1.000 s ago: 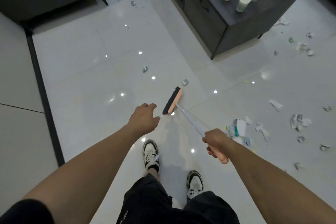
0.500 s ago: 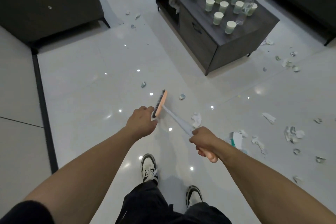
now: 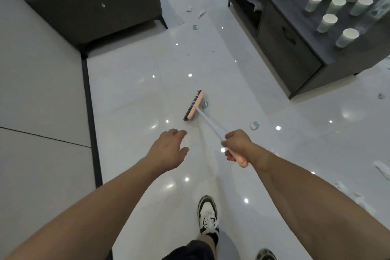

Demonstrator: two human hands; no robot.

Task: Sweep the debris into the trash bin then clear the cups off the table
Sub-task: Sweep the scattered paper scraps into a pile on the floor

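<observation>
Right hand clenched round pink grip of white-handled broom; left hand released, empty. Pink broom head with black bristles on floor, far-left of right hand; crumpled scrap touching its right side. Pale paper cups on dark worktop, far right.

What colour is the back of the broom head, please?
Peach-orange, with dark bristles; the broom head shows best in the head view.

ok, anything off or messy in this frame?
Yes. Scraps litter the floor: one right of the broom, more near the sofa. Cups on the table stand upright.
</observation>
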